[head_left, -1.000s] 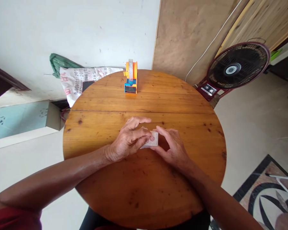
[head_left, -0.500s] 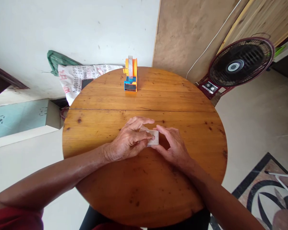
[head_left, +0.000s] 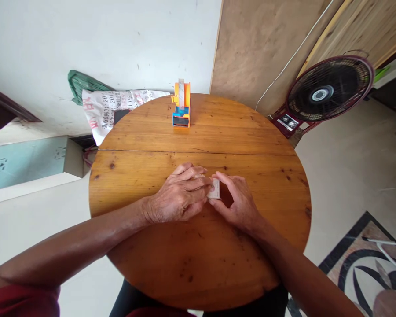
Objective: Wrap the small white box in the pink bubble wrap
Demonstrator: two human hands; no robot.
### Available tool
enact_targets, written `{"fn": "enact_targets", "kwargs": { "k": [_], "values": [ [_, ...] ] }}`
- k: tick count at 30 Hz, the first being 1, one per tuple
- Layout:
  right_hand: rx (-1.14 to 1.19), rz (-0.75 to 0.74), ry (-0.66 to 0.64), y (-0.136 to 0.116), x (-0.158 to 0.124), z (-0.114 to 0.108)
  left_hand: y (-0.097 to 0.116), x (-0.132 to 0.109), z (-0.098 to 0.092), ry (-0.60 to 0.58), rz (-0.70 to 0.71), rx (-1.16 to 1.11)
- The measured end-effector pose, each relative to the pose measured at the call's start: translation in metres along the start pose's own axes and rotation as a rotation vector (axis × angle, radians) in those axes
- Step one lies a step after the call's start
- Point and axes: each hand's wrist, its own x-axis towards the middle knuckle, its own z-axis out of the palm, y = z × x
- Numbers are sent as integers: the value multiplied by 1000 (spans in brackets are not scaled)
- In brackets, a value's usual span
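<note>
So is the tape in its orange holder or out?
In: the pale tape curves over the orange holder, at the far side of the wooden table.

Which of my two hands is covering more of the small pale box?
Your left hand: its fingers lie across the small pale box, hiding much of it, while your right hand holds its edges between thumb and forefinger.

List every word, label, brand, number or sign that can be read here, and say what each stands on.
"ISO9001", followed by "201": dark print on the white sack.
"10%": the same sack.
Red and remaining characters on the sack: too creased or blurred to read surely.
Fan control panel: markings too small.
Small pale box: reddish mark, partly covered by the left hand, unreadable.
</note>
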Motion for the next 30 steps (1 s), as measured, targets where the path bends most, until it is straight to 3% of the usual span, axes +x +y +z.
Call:
{"fn": "enact_targets", "kwargs": {
  "k": [7, 11, 16, 19, 23, 30],
  "values": [
    [58, -4, -16, -1, 0, -4, -1, 0, -2, 71, -5, -70],
    [127, 25, -10, -1, 0, -7, -3, -2, -5, 119, -81, -146],
    [420, 165, -5, 6, -1, -7, -9, -4, -8, 203, -203, -188],
    [654, 332, 92, 17, -2, 1, -13, -4, -5, 225, -265, -189],
    [725, 466, 219, 29, -1, 13, -21, -3, 3, 190, -410, -198],
    [709, 517, 269, 31, 2, 16, -37, -4, 16, 169, -611, -207]
  ]
}}
